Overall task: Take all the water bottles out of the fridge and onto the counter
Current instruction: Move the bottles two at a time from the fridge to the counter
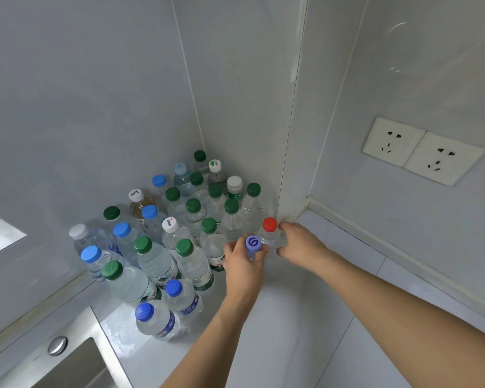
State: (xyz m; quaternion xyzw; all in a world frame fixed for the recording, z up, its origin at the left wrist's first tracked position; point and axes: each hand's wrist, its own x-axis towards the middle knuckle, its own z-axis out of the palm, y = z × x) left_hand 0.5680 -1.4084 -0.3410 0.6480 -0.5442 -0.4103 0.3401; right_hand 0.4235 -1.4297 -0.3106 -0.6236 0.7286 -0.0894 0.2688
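At frame centre, the left hand grips a purple-capped bottle by the neck; just right, the right hand curls round a red-capped bottle. Both bottles stand on the counter, beside the bottle cluster filling the corner.

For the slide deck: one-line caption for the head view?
Left hand grips a purple-capped bottle, right hand a red-capped bottle, beside bottles crowding the counter corner.
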